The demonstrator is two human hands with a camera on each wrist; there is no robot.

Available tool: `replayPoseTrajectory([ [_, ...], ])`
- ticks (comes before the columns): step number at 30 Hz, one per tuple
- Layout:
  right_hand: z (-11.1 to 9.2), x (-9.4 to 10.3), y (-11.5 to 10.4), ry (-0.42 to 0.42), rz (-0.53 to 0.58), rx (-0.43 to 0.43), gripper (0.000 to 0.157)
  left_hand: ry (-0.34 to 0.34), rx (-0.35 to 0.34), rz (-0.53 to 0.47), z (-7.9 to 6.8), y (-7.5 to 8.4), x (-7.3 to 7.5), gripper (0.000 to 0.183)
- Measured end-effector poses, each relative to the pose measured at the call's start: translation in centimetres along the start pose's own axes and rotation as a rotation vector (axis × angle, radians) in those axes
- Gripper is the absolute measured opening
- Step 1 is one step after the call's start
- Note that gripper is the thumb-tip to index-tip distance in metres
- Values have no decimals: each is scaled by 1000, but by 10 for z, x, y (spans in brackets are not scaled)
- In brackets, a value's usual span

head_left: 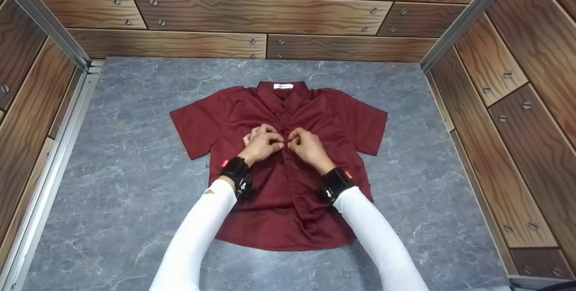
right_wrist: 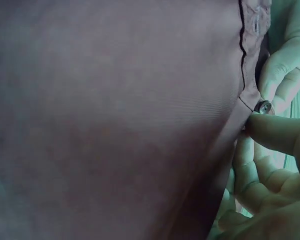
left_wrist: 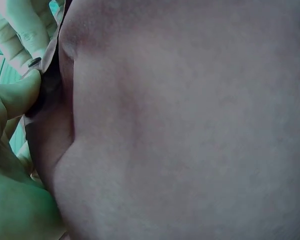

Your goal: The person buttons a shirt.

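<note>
A dark red short-sleeved shirt (head_left: 252, 219) lies front up, its collar (head_left: 292, 102) toward the back. Over the upper middle of its front, my left hand (head_left: 262, 144) and right hand (head_left: 308, 148) meet almost fingertip to fingertip. Both pinch the fabric of the front opening. Between the fingertips in the right wrist view sits a small dark round button (right_wrist: 263, 107), at the placket's edge just above my right thumb (right_wrist: 277, 131). A buttonhole (right_wrist: 257, 22) shows higher on that strip. The left wrist view has my left thumb (left_wrist: 20, 95) pressing the cloth beside the button (left_wrist: 35, 62).
The shirt is spread on a grey marbled surface (head_left: 135, 183). Wood-patterned panels (head_left: 261, 12) stand at the back and both sides, with metal rails (head_left: 49, 25) at the corners. A white label (head_left: 283, 86) shows inside the collar.
</note>
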State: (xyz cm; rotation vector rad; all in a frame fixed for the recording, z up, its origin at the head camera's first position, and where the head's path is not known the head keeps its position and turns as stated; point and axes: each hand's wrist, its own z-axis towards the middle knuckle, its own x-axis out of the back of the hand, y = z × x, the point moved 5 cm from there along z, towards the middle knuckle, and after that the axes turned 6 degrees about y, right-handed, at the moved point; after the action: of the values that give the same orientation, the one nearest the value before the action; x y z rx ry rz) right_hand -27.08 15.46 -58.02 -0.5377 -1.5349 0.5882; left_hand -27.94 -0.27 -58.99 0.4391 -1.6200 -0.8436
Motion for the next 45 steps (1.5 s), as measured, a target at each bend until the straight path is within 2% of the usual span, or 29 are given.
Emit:
replayPoseTrajectory([
  [8,4,-3,0,6,-8,38,13,42,37,-7,-2,-1,1,28],
  [11,5,-3,1,-7,1,41,13,56,43,9,-2,-2,0,26],
  [18,7,6,5,-88,32,4,12,48,2,31,-1,3,-4,19],
  [21,12,13,6,-100,51,-2,11,53,-7,59,-2,1,-7,22],
  [24,18,23,6,-10,-30,38,14,56,-20,89,-3,-1,-11,33],
  [27,27,27,6,56,-199,120,25,67,-26,118,-3,-1,-12,46],
  [28,30,25,6,43,-250,147,29,70,-28,125,-2,-1,-12,51],
  [30,35,19,6,-45,-331,181,37,79,-28,130,-3,-1,-11,60],
  [33,40,11,10,-194,-394,166,42,86,-47,151,-4,-1,-11,74],
  [35,43,9,12,-245,-412,143,45,91,-63,176,-4,0,-10,82],
  [40,52,7,14,-253,-427,118,48,71,-91,282,-6,-2,-7,93],
  [45,59,7,17,-247,-440,101,48,-49,-61,413,-6,-8,-9,104],
])
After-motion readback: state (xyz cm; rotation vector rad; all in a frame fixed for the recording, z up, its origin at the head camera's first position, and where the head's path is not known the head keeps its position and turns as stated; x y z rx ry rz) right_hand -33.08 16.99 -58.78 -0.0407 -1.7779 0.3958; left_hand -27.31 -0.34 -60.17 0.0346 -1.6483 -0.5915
